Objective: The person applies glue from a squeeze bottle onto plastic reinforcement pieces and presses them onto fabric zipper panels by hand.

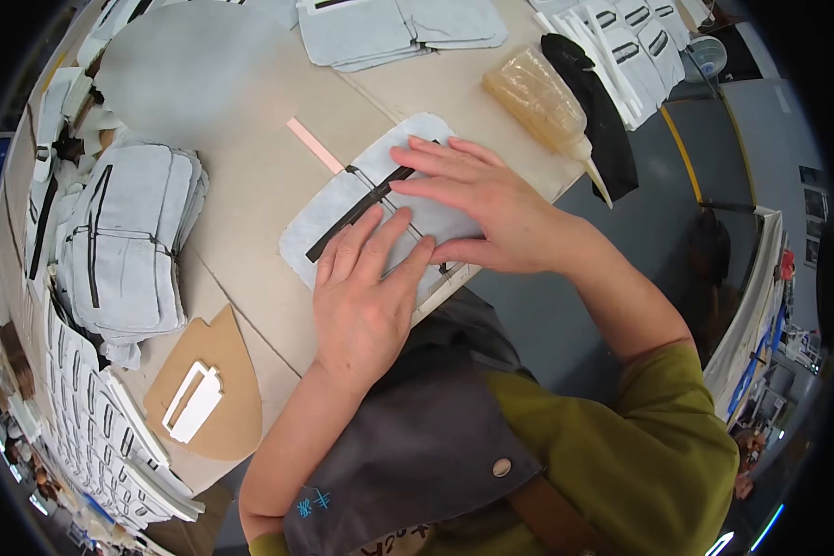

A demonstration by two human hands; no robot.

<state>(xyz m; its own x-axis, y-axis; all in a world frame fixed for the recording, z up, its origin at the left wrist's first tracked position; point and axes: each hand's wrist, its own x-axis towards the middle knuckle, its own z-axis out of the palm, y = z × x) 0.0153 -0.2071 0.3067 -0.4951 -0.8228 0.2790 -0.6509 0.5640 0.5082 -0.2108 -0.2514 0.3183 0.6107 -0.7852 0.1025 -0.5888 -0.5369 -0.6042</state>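
A light grey panel [320, 222] with rounded corners lies at the table's front edge. A long black strip [352, 221] runs slantwise along it, and a thin dark seam crosses it. My left hand [366, 287] rests on the panel's lower part, fingers stretched out, their tips at the black strip. Across the upper right part lies my right hand [500, 204], fingers spread over the strip's far end. The right thumb reaches close to the left hand's fingers. Both hands are open and press on the panel; part of it is hidden beneath them. A pink strip [313, 145] touches its far edge.
A stack of similar panels [130, 241] stands on the left, with another stack [398, 32] at the back. A squeeze bottle [539, 97] lies near a black cloth [612, 139] at right. White cut-out pieces [193, 403] rest on a brown board [236, 408].
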